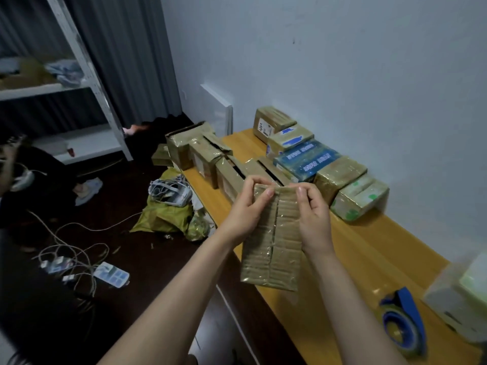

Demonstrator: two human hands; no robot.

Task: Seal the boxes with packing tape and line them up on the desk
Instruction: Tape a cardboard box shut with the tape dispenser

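I hold a flat brown cardboard box (274,243), wrapped in clear tape, upright above the desk's front edge. My left hand (247,204) grips its upper left side, thumb on the top edge. My right hand (313,212) grips the upper right side, fingers curled over the top corner. A blue tape dispenser (403,320) lies on the yellow desk (363,248) at the lower right. Several taped boxes (340,175) stand in a row along the wall. Several open-flapped boxes (205,154) sit along the desk's left edge.
A white box (461,299) stands at the desk's right end. On the dark floor to the left lie a yellow bag with cables (168,206), a power strip (110,277) and loose cords. A white shelf unit (87,75) stands at the back left.
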